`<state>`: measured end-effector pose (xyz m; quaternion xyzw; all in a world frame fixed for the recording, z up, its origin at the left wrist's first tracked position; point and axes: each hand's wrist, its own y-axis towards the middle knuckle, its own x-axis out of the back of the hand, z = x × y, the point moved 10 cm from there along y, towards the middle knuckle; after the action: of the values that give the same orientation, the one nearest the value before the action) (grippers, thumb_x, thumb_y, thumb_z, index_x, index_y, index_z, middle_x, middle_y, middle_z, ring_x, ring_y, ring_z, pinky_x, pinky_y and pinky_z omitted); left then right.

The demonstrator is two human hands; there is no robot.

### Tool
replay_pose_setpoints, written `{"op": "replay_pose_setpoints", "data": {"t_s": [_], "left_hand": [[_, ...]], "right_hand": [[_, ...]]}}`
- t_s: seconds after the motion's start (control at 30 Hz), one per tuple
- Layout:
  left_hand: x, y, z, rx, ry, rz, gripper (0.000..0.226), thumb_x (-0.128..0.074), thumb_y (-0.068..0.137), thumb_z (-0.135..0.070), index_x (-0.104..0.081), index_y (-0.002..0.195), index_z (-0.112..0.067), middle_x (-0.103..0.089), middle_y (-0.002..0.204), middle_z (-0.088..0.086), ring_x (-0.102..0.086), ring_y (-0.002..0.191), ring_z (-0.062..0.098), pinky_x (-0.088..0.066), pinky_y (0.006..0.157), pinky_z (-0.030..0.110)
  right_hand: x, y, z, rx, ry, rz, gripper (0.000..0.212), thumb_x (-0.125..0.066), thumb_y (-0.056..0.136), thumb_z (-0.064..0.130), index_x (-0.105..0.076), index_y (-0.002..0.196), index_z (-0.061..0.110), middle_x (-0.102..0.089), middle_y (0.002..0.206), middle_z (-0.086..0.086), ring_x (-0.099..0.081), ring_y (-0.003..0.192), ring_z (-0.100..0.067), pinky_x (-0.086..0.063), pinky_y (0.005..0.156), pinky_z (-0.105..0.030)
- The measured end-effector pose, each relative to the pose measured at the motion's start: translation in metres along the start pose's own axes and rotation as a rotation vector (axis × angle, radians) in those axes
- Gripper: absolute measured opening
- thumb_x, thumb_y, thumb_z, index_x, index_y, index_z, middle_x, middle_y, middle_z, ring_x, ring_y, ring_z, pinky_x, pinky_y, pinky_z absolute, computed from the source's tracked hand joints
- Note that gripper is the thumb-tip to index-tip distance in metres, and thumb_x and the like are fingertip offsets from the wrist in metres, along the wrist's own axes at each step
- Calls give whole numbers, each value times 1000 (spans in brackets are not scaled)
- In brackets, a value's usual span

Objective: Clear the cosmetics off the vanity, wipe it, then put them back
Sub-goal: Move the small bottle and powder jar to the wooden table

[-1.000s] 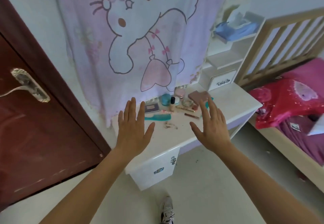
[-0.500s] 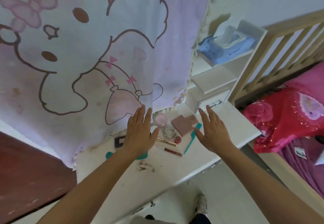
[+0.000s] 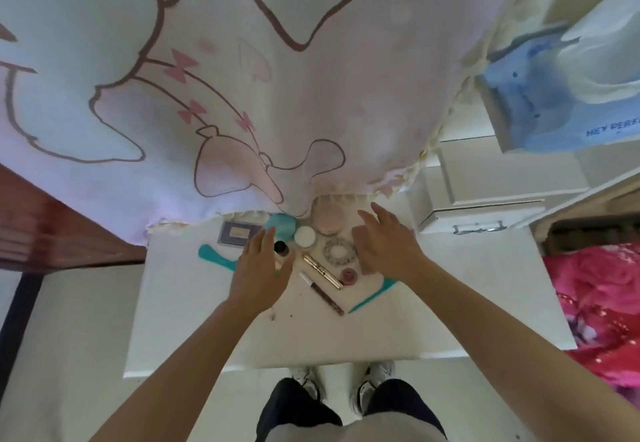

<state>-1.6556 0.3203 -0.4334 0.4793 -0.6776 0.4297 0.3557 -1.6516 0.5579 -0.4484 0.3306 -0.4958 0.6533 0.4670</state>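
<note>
A dark red door (image 3: 52,227) stands at the far left. A pale curtain (image 3: 242,78) printed with a cartoon hangs down over the back edge of the white table (image 3: 450,303). The cosmetics all lie on the table's rear half.

Leftmost are a teal comb (image 3: 216,258) and, behind it, a purple palette (image 3: 239,233). The left hand (image 3: 259,275) hovers flat above the comb's near end, its fingers (image 3: 265,241) straight and together, holding nothing.

Just past its fingertips stand a dark-capped bottle (image 3: 281,247), a teal jar (image 3: 280,225) and a white-lidded jar (image 3: 304,236), with a pink compact (image 3: 327,220) behind. In the middle a gold tube (image 3: 322,271) and a brown pencil (image 3: 322,292) lie slantwise, near a beaded ring (image 3: 339,251) and a small red pot (image 3: 349,275).

The right hand (image 3: 384,247) is spread just beside the ring, fingers (image 3: 372,215) loosely extended, gripping nothing. A second teal comb (image 3: 370,298) pokes out beneath its wrist.

Further right are a white drawer unit (image 3: 478,206), a blue tissue pack (image 3: 530,112) and pink bedding (image 3: 595,303).
</note>
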Motion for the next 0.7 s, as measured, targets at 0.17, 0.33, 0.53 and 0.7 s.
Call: {"op": "replay_pose_setpoints", "data": {"t_s": [0.17,0.33,0.53,0.7], "left_hand": [[-32,5,22,123,-238,-38,60,-55,93,-46,-33,144,-22,-50,138,2,-51,122,23,-46,90,35],[-65,6,44,242,-452,-123,55,-64,89,-40,-36,137,-32,-49,135,-11,-52,119,14,-50,93,38],[-77,18,59,284,-545,-151,25,-63,92,-35,-49,113,-31,-62,110,-10,-59,100,10,-52,89,35],[-51,9,62,257,-588,-225,21,-62,93,-24,-51,110,-25,-63,102,-9,-62,95,9,-50,86,22]], "right_hand": [[-26,46,28,81,42,9,74,-57,91,33,-15,151,30,-17,160,-9,-35,137,-33,-43,102,-50],[-62,77,38,108,6,-51,85,-62,90,36,-9,156,26,-15,160,-18,-27,143,-36,-37,111,-48],[-76,90,34,96,102,-141,64,-61,92,34,-32,146,15,-37,146,-20,-46,126,-38,-44,103,-50],[-55,66,40,76,105,-225,68,-66,90,30,-32,147,13,-40,138,-19,-47,116,-34,-47,88,-38]]}}
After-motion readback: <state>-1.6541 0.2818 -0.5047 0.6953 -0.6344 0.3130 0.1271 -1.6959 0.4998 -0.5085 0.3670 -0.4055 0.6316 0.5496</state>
